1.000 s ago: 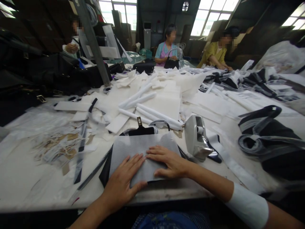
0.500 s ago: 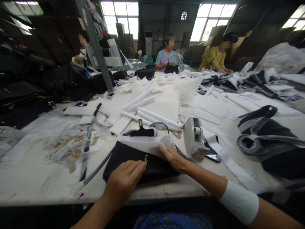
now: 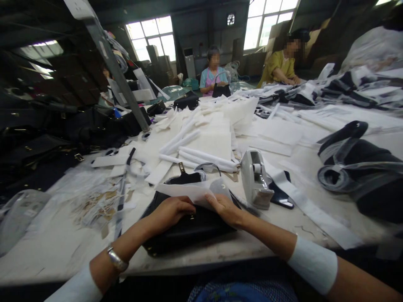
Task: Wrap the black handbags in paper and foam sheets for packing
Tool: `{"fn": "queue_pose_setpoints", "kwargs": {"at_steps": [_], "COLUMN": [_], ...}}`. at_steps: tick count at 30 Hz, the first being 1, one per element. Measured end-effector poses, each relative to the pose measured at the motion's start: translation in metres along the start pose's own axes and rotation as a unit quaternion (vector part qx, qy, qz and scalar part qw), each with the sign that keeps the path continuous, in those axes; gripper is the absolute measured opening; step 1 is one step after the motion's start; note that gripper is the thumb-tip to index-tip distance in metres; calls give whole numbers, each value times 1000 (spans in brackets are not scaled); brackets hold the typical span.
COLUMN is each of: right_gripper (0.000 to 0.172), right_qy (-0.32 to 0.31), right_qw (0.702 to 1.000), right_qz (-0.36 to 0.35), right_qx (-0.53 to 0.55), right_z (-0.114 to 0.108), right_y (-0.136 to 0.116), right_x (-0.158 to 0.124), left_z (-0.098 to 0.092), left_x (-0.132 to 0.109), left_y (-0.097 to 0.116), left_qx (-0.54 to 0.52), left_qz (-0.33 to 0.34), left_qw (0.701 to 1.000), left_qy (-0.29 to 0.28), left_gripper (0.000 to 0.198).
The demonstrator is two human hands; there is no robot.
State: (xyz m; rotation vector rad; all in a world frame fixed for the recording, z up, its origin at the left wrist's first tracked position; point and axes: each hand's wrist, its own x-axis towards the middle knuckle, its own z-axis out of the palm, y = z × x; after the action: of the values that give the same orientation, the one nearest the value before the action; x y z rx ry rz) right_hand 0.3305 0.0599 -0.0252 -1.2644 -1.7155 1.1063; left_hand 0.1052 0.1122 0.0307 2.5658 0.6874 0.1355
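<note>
A black handbag lies flat at the near edge of the white table. A thin white sheet is folded back over the bag's far side. My left hand rests on the bag by its small gold clasp, fingers curled; what they pinch is hidden. My right hand lies on the bag with its fingers on the sheet's near edge. A white sleeve cuff covers my right forearm, and a bracelet is on my left wrist.
A grey tape dispenser stands right of the bag, a dark phone beside it. White foam sheets and rolls pile behind. Black bags lie right and far left. Paper tags litter the left. Three people sit at the far end.
The white sheet that covered the bag has been lifted and folded back, baring the black bag. My left hand moved up to the clasp; my right hand slid to the sheet's edge.
</note>
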Motion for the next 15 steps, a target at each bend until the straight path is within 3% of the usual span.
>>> {"fn": "queue_pose_setpoints", "kwargs": {"at_steps": [4,8,11,15], "right_gripper": [68,67,62,52], "right_qy": [-9,-19,-33,-50], "right_qw": [1000,1000,999,996], "right_qz": [-11,-17,-27,-72], "right_qx": [-6,-15,-16,-10], "right_z": [0,1,1,0], "right_y": [2,3,2,0], "right_x": [0,-1,-2,-4], "left_z": [-4,-1,1,-2], "left_x": [2,4,-2,-28], "left_y": [-7,-13,-15,-1], "left_qx": [-11,-5,2,7], "left_qz": [39,42,16,-38], "left_qw": [998,998,1000,998], "left_qy": [-40,-45,-19,42], "left_gripper": [34,37,32,36]}}
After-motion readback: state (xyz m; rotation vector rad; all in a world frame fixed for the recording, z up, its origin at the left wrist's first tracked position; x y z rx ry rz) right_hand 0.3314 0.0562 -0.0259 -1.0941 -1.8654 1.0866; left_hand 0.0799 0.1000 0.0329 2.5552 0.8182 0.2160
